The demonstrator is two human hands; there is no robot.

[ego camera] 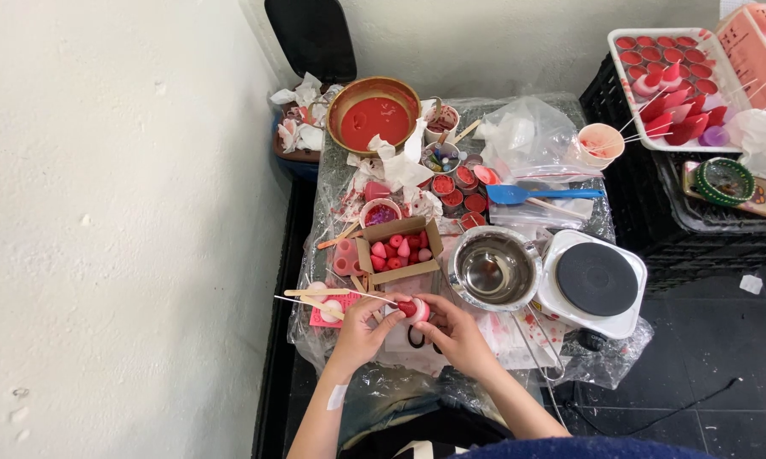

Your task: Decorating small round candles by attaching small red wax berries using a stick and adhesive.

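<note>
Centrally, both hands' fingers clamped on red candle (pixel 412 308); brown cardboard box (pixel 397 248) just behind.

Pink basket (pixel 761 42) cropped at the top-right edge; small red piece (pixel 410 308) half-hidden behind fingers (pixel 425 308).

Bright, even daylight throughout, soft and seemingly from above and to the right. Only faint, short shadows under the steel bowl (pixel 494 269) and the hotplate (pixel 593 283). Mild glare on the bowl's rim and on the crinkled plastic sheet (pixel 531 127) over the surface. White wall (pixel 111 221) at left close to washed out, dark floor (pixel 706 374) at lower right lacking detail. Sharp at centre; slight softness and wide-angle stretch toward the edges. Small items too fine to resolve.
</note>
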